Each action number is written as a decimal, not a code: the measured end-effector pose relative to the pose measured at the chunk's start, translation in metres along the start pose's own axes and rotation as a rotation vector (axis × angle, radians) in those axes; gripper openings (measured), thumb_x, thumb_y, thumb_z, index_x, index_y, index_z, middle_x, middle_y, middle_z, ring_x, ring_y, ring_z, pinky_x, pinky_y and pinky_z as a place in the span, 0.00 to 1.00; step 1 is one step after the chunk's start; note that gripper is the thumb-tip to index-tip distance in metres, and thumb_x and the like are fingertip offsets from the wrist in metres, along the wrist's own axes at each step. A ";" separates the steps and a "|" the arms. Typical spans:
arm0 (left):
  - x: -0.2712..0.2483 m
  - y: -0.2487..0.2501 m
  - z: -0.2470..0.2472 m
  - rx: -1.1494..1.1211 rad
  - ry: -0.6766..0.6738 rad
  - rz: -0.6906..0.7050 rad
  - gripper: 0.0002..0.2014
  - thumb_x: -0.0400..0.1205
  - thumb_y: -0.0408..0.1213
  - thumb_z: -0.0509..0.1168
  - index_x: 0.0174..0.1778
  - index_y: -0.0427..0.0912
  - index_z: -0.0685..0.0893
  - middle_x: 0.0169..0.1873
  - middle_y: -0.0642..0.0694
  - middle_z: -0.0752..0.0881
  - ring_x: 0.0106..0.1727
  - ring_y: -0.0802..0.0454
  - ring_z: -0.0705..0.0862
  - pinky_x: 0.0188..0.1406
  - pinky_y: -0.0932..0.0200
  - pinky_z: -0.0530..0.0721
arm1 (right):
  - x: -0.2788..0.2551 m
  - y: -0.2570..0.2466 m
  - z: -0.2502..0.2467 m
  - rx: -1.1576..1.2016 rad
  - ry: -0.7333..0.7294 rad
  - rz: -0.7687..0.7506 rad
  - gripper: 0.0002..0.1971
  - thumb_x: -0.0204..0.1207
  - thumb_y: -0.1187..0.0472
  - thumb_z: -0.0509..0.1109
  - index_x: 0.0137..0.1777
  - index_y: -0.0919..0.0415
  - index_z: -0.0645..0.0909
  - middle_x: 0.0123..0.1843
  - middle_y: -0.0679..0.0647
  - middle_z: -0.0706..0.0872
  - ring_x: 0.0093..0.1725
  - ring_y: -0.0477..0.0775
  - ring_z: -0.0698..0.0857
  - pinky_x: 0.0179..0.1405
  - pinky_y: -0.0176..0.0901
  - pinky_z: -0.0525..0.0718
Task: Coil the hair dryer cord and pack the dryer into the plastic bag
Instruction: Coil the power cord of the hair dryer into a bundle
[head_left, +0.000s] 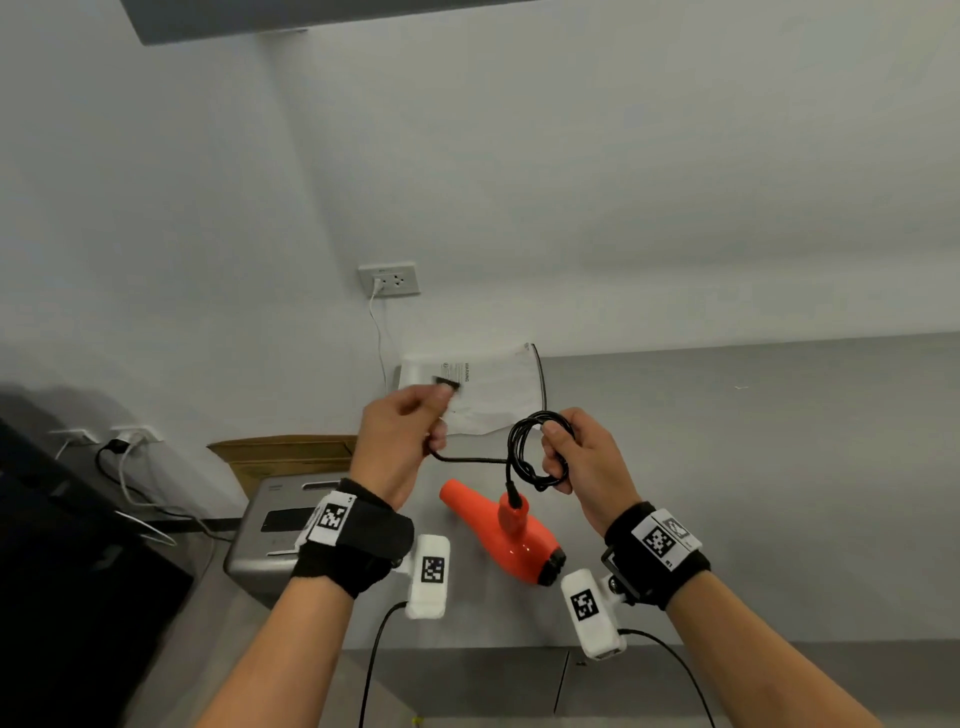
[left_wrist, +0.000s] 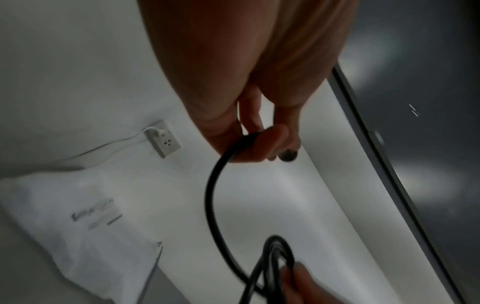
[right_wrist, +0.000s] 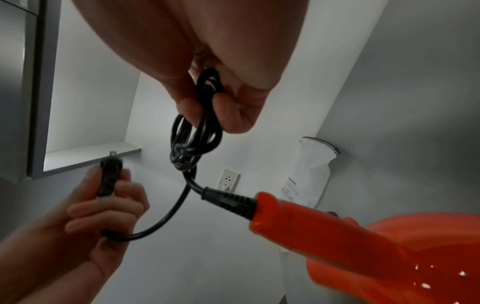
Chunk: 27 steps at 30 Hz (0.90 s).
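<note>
An orange hair dryer (head_left: 506, 530) lies on the grey table (head_left: 753, 493), its handle pointing up toward my hands. Its black cord (head_left: 535, 452) is wound into a small coil, and my right hand (head_left: 571, 457) grips that coil (right_wrist: 194, 131) above the dryer handle (right_wrist: 311, 222). My left hand (head_left: 410, 431) holds the plug end (right_wrist: 110, 176) of the cord, with a short loose stretch (left_wrist: 215, 185) running across to the coil. A white plastic bag (head_left: 488, 389) with printed warning text lies flat on the table behind my hands.
A wall socket (head_left: 389, 279) with a white cable plugged in sits above the bag. A grey machine (head_left: 270, 535) and a cardboard box (head_left: 280, 457) stand left of the table. The table's right half is bare grey surface.
</note>
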<state>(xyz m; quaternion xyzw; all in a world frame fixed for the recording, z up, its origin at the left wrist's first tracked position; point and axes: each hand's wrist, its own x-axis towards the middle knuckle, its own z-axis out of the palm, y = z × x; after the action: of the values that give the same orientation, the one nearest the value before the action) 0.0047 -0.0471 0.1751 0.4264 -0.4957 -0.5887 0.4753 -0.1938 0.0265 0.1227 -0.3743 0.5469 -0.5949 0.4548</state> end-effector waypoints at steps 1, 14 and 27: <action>-0.002 -0.002 0.004 0.166 -0.078 0.012 0.06 0.83 0.37 0.72 0.42 0.40 0.91 0.26 0.46 0.80 0.26 0.53 0.76 0.27 0.60 0.76 | 0.000 -0.001 0.001 -0.012 -0.001 -0.004 0.06 0.87 0.64 0.62 0.47 0.62 0.75 0.32 0.54 0.74 0.26 0.48 0.72 0.19 0.36 0.66; -0.017 -0.017 0.050 0.839 -0.140 0.108 0.19 0.76 0.50 0.77 0.57 0.49 0.81 0.36 0.51 0.85 0.32 0.58 0.84 0.30 0.70 0.79 | -0.009 -0.006 -0.001 -0.038 -0.076 -0.155 0.06 0.87 0.64 0.64 0.54 0.66 0.81 0.27 0.54 0.79 0.26 0.52 0.76 0.22 0.44 0.72; -0.015 -0.033 0.046 0.462 -0.385 -0.053 0.06 0.85 0.33 0.66 0.55 0.45 0.85 0.43 0.38 0.91 0.45 0.40 0.93 0.53 0.46 0.92 | -0.018 0.004 0.006 -0.130 -0.086 -0.156 0.06 0.86 0.65 0.65 0.53 0.61 0.84 0.27 0.59 0.81 0.27 0.59 0.78 0.21 0.45 0.77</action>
<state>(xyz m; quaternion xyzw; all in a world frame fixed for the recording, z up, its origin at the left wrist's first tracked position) -0.0419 -0.0226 0.1493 0.4167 -0.6861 -0.5426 0.2474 -0.1824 0.0417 0.1203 -0.4696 0.5337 -0.5750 0.4051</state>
